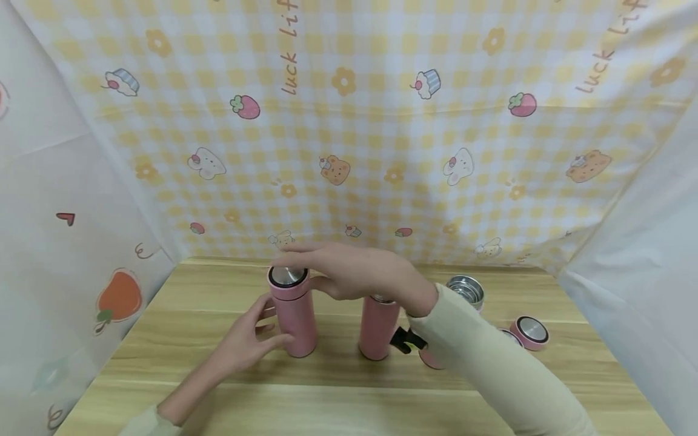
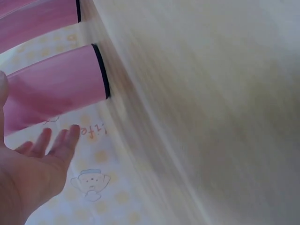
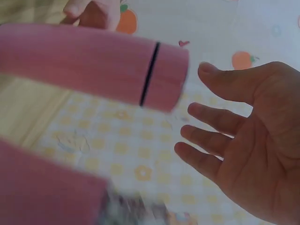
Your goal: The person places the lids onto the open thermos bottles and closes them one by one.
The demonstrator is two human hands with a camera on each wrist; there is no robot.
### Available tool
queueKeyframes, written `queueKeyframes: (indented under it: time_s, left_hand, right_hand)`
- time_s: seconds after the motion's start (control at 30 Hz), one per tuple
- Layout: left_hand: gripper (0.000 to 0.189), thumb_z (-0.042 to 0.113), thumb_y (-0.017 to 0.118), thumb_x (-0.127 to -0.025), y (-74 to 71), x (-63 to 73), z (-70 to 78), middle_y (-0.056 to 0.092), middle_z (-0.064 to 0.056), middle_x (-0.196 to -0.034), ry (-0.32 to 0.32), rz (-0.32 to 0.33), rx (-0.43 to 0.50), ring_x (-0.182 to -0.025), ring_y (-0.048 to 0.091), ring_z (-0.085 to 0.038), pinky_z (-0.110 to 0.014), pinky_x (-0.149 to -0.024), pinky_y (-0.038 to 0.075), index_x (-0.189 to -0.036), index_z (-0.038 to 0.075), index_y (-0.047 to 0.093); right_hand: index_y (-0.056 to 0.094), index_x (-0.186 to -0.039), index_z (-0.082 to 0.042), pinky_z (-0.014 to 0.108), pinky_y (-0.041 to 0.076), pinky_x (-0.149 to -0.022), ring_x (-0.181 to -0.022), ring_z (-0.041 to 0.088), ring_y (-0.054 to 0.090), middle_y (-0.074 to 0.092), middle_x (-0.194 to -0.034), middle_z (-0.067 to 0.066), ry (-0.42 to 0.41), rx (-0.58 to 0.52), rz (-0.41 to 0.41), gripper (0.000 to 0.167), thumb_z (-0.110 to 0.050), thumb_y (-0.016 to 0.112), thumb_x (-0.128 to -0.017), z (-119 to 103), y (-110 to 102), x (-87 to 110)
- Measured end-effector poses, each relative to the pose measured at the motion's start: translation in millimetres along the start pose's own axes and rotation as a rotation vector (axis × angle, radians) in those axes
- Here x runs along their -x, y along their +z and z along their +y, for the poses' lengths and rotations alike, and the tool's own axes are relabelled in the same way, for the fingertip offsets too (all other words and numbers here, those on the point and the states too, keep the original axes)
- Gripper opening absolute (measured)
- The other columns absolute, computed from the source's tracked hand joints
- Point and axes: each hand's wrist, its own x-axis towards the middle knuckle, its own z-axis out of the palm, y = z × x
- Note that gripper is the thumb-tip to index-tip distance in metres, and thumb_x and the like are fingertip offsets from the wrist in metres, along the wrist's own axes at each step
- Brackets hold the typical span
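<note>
A pink thermos bottle (image 1: 297,327) stands upright at the left, its pink lid (image 1: 289,293) with a steel top in place. My left hand (image 1: 240,345) is beside its body, thumb and fingers apart; in the left wrist view those fingers (image 2: 72,136) show below the pink body (image 2: 56,86). Over the lid reaches my right hand (image 1: 354,269). The right wrist view shows that hand (image 3: 262,136) with spread fingers, a small gap from the lid (image 3: 166,75). A second pink bottle (image 1: 378,330) stands lidless under the right wrist, its metal neck (image 3: 131,206) blurred.
A third bottle (image 1: 466,290) with an uncovered steel mouth stands to the right, partly behind the right sleeve (image 1: 480,357). One loose pink lid (image 1: 532,332) lies at the far right, another lid (image 1: 514,336) half hidden beside it. A checked cloth (image 1: 349,133) hangs behind the wooden table (image 1: 327,399).
</note>
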Motion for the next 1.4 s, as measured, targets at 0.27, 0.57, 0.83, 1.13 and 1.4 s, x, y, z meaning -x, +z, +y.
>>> queueKeyframes:
  time_s: [0.27, 0.57, 0.83, 1.13, 1.4]
  left_hand:
    - [0.055, 0.028, 0.079, -0.092, -17.4, 18.3, 10.2, 0.062, -0.016, -0.131, 0.003, 0.025, -0.212, -0.116, 0.060, -0.043, -0.055, -0.091, 0.054, -0.137, 0.005, 0.055]
    - [0.041, 0.037, 0.076, -0.093, -38.1, 38.0, 24.3, 0.071, -0.004, -0.107, 0.013, -0.163, -0.447, -0.090, 0.070, -0.023, -0.041, -0.079, 0.060, -0.116, 0.004, 0.067]
    - [0.035, 0.034, 0.076, -0.094, -36.1, 48.2, 39.1, 0.066, 0.010, -0.106, 0.067, -0.573, -0.358, -0.095, 0.066, -0.012, -0.035, -0.078, 0.058, -0.118, 0.011, 0.064]
    - [0.052, 0.036, 0.069, -0.099, 11.0, 41.6, 52.1, 0.064, 0.006, -0.125, 0.187, -0.597, -0.200, -0.114, 0.063, -0.015, -0.035, -0.091, 0.055, -0.142, 0.014, 0.051]
    - [0.059, 0.033, 0.069, -0.099, 54.6, 25.3, 56.9, 0.057, -0.002, -0.138, 0.125, -0.441, 0.005, -0.125, 0.056, -0.028, -0.038, -0.097, 0.053, -0.149, 0.015, 0.043]
  right_hand:
    - [0.054, -0.146, -0.008, 0.030, 0.040, -0.109, -0.136, 0.020, 0.046, 0.047, -0.152, 0.008, -0.001, 0.039, 0.167, 0.046, -0.005, 0.062, -0.102, 12, -21, 54.5]
    - [0.058, -0.142, -0.009, 0.038, 0.048, -0.103, -0.130, 0.023, 0.053, 0.055, -0.144, 0.006, 0.044, 0.105, 0.321, 0.047, 0.001, 0.067, -0.096, 26, -29, 129.8]
    - [0.059, -0.140, -0.013, 0.028, 0.050, -0.096, -0.123, 0.023, 0.057, 0.059, -0.138, 0.002, 0.188, 0.199, 0.380, 0.058, 0.007, 0.074, -0.088, 35, -25, 201.2]
    - [0.065, -0.133, -0.011, 0.010, 0.029, -0.106, -0.120, 0.031, 0.059, 0.064, -0.132, 0.006, 0.296, 0.245, 0.412, 0.054, 0.002, 0.080, -0.083, 53, 3, 259.0]
    - [0.066, -0.130, -0.009, 0.006, 0.027, -0.102, -0.115, 0.027, 0.061, 0.066, -0.127, 0.002, 0.383, 0.295, 0.408, 0.051, -0.004, 0.083, -0.082, 59, 26, 292.2]
